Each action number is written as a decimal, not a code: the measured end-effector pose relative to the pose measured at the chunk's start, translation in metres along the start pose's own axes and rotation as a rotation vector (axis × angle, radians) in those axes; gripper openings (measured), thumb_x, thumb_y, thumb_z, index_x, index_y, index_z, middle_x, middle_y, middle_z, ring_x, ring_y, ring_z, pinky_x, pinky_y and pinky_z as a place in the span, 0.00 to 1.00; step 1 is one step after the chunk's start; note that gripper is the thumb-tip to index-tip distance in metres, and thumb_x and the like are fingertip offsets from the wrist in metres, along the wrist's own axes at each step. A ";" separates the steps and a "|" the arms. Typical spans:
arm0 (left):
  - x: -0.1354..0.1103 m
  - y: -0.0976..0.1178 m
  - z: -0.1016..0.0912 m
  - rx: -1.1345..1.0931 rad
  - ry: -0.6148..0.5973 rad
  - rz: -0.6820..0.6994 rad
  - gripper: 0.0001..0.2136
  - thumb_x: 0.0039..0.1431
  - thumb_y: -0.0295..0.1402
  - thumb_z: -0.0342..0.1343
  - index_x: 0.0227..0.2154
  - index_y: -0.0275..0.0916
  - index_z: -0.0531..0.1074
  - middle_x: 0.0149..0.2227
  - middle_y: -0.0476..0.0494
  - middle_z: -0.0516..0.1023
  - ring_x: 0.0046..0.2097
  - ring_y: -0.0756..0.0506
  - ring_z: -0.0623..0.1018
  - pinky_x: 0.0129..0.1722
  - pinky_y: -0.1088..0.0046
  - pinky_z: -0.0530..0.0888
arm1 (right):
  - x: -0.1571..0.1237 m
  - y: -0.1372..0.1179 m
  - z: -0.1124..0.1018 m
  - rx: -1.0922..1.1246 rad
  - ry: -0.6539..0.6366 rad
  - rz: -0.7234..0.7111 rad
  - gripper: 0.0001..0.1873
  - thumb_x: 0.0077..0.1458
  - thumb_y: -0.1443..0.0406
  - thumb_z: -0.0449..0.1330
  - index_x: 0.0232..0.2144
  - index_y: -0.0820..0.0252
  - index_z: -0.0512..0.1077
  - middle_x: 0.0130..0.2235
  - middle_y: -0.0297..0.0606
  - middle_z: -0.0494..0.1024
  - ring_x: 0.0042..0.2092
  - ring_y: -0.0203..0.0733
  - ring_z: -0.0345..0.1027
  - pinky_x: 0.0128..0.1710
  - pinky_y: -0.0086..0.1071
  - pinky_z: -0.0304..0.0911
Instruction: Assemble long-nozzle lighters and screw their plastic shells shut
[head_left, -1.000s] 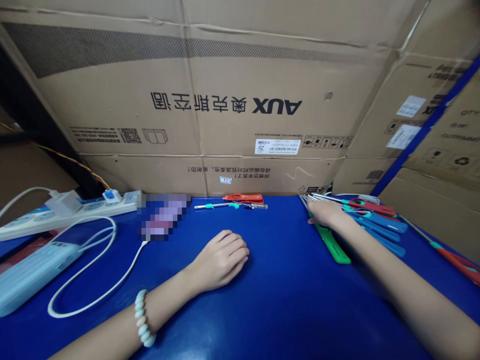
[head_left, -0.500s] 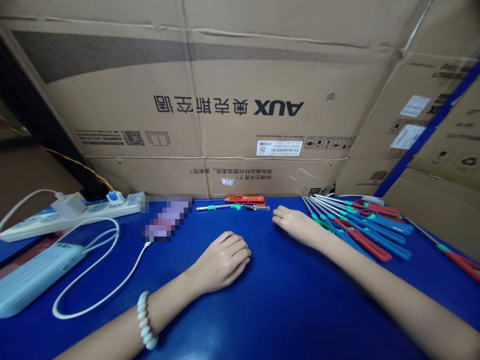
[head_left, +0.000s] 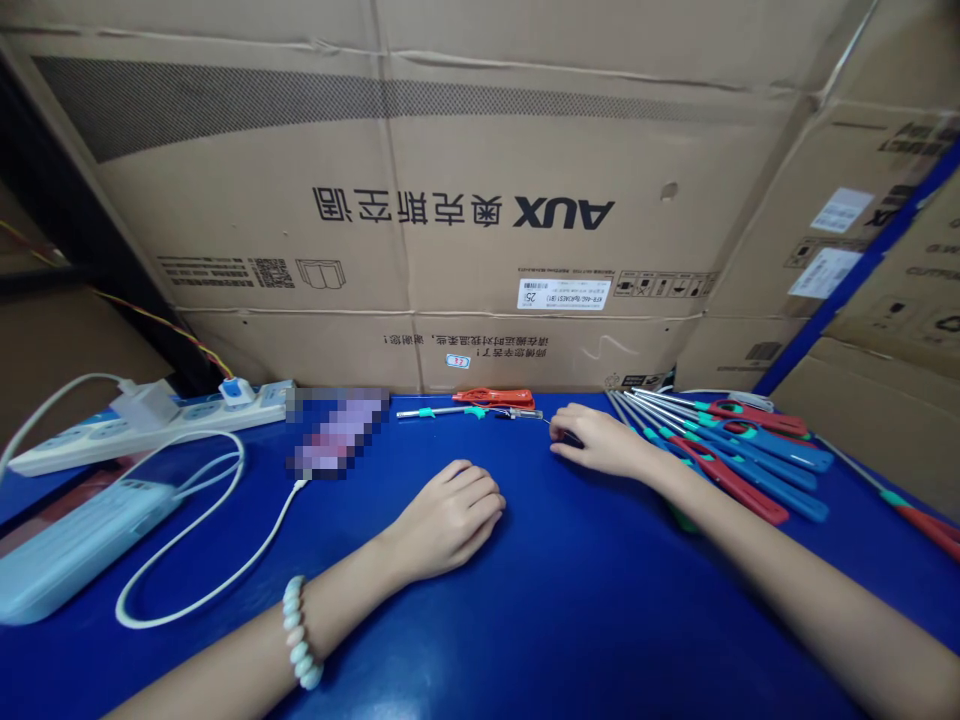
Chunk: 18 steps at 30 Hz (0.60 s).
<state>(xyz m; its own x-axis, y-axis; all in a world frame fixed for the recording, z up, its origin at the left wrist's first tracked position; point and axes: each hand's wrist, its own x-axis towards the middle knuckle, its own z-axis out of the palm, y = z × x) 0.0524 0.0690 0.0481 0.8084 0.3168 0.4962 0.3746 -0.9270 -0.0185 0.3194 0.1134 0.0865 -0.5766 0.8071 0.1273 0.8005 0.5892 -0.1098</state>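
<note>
My left hand (head_left: 454, 520) rests palm down on the blue table with its fingers curled closed; no object shows in it. My right hand (head_left: 596, 440) is farther forward, thumb and fingers drawn together. A thin line like a wire runs toward its fingertips from a metal tube (head_left: 442, 411) with green bits on it; what the fingers pinch is too small to make out. Behind the tube lies an orange-red handle-like part (head_left: 495, 398). Right of that hand several long-reach lighters (head_left: 742, 480) lie fanned out, with metal tubes and red or blue handles; my forearm crosses part of them.
An upright cardboard sheet (head_left: 465, 130) closes off the back. To the left are a white power strip (head_left: 82, 450), a pale blue power bank (head_left: 82, 550), a looping white cable (head_left: 217, 590) and a blurred-out phone-like object (head_left: 334, 440). One red-handled lighter (head_left: 911, 515) lies at far right.
My right hand has shifted slightly right, with a thin line showing at its fingertips. A green part beside the lighters now shows below my right forearm. My left hand stays put.
</note>
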 end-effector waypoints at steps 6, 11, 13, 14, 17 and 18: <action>0.000 0.000 0.000 0.006 -0.001 -0.005 0.10 0.66 0.26 0.41 0.36 0.36 0.68 0.35 0.43 0.74 0.39 0.46 0.72 0.43 0.65 0.65 | 0.049 -0.009 0.014 -0.016 0.088 -0.017 0.16 0.57 0.68 0.55 0.49 0.63 0.65 0.48 0.45 0.71 0.50 0.45 0.62 0.51 0.38 0.58; 0.000 0.000 -0.002 0.006 0.020 -0.007 0.10 0.65 0.26 0.41 0.36 0.35 0.68 0.35 0.43 0.74 0.39 0.46 0.72 0.43 0.65 0.65 | 0.087 -0.020 0.036 -0.037 0.104 -0.010 0.25 0.58 0.63 0.56 0.57 0.63 0.60 0.57 0.50 0.63 0.57 0.51 0.55 0.54 0.45 0.56; -0.001 0.000 -0.002 0.014 0.033 -0.025 0.10 0.65 0.26 0.41 0.36 0.36 0.68 0.35 0.43 0.74 0.40 0.46 0.72 0.44 0.64 0.65 | 0.092 -0.023 0.044 -0.042 0.104 0.000 0.25 0.59 0.61 0.55 0.57 0.63 0.60 0.57 0.51 0.64 0.57 0.53 0.55 0.53 0.48 0.56; -0.001 -0.001 -0.002 0.018 0.038 -0.034 0.10 0.65 0.26 0.41 0.36 0.36 0.68 0.36 0.43 0.74 0.40 0.46 0.72 0.45 0.64 0.65 | 0.091 -0.024 0.048 -0.044 0.106 -0.001 0.25 0.60 0.61 0.55 0.57 0.63 0.60 0.57 0.50 0.64 0.57 0.53 0.55 0.53 0.48 0.56; -0.001 -0.002 -0.002 0.024 0.056 -0.056 0.09 0.65 0.25 0.42 0.37 0.36 0.68 0.36 0.43 0.75 0.41 0.45 0.72 0.47 0.63 0.64 | 0.081 -0.030 0.053 -0.045 0.122 -0.020 0.24 0.61 0.61 0.53 0.58 0.62 0.59 0.58 0.49 0.63 0.58 0.52 0.53 0.55 0.48 0.54; -0.001 -0.002 -0.002 0.025 0.060 -0.061 0.09 0.64 0.25 0.42 0.37 0.36 0.68 0.37 0.43 0.75 0.41 0.45 0.72 0.47 0.63 0.64 | 0.076 -0.032 0.053 -0.045 0.126 -0.027 0.25 0.61 0.61 0.53 0.58 0.62 0.59 0.58 0.49 0.63 0.58 0.52 0.53 0.55 0.48 0.53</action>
<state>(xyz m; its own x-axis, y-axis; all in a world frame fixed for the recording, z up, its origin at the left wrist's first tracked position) 0.0499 0.0704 0.0499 0.7553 0.3589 0.5484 0.4338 -0.9010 -0.0078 0.2411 0.1575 0.0472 -0.5755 0.7777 0.2530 0.7928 0.6064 -0.0607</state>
